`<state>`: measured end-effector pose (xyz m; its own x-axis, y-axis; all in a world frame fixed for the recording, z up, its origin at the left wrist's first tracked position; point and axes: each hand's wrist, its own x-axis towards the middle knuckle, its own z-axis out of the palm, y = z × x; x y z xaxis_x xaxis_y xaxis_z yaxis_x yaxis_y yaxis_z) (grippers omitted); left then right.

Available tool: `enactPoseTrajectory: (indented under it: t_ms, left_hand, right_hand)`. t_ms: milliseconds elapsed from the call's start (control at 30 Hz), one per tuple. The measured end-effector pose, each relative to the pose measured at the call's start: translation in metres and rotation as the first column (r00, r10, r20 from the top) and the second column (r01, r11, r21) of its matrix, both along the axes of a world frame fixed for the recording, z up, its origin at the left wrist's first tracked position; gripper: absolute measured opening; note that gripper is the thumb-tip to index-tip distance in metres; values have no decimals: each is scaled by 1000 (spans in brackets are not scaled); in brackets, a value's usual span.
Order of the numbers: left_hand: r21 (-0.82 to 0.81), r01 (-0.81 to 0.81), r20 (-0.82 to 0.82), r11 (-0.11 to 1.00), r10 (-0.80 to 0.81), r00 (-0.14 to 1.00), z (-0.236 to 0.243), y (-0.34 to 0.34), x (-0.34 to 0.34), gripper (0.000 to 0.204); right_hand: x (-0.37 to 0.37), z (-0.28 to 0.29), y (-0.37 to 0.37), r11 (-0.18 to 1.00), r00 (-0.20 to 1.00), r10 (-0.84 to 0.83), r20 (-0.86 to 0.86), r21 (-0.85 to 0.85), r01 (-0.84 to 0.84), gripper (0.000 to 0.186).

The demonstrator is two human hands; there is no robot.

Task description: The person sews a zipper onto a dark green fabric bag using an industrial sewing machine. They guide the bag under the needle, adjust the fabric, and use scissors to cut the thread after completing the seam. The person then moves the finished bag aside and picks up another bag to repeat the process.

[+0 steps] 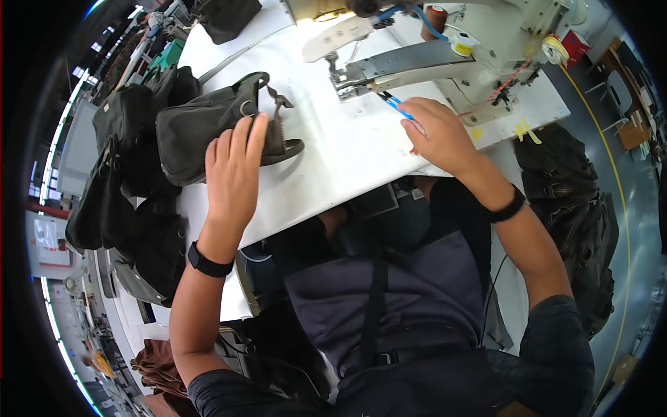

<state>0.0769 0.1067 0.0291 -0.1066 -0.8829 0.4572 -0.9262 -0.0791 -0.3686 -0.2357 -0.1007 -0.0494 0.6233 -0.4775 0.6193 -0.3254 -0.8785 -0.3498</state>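
A dark olive fabric bag [198, 139] with straps and a ring lies on the white sewing table [340, 160]. My left hand [233, 163] rests on its right part, fingers lying over the fabric, open and not visibly gripping. My right hand [438, 139] is closed on a slim blue-handled tool [396, 104], its dark tip by the end of the sewing machine's arm [410, 66]. The machine stands at the back right, with a reddish-brown thread cone [434, 22] and a white-and-yellow spool [464, 43] on it.
Dark bags are piled [139, 229] at the table's left, and another [226, 21] lies at the back. More [566, 229] hang or lie right of the table. Brown material [156, 368] sits lower left. A chair [615, 97] and desk stand beyond a yellow floor line.
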Motion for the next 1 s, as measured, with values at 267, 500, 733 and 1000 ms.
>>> enactPoseTrajectory:
  t_ms: [267, 500, 733, 1000]
  left_hand:
    - [27, 134, -15, 991, -133, 991, -6, 15, 4, 63]
    - [-42, 181, -94, 983, -184, 978, -14, 19, 8, 59]
    - [-27, 178, -79, 984, -180, 980, -20, 15, -2, 57]
    - [16, 155, -79, 988, -153, 985, -22, 14, -5, 56]
  right_hand:
    - [42, -43, -41, 975, 967, -126, -223, -206, 80, 35]
    - [45, -40, -39, 989, 981, -140, -137, 36, 146, 38]
    - [82, 41, 42, 183, 984, 70, 166, 967, -177, 34]
    - [127, 37, 51, 527, 969, 176, 174, 815, -242, 29]
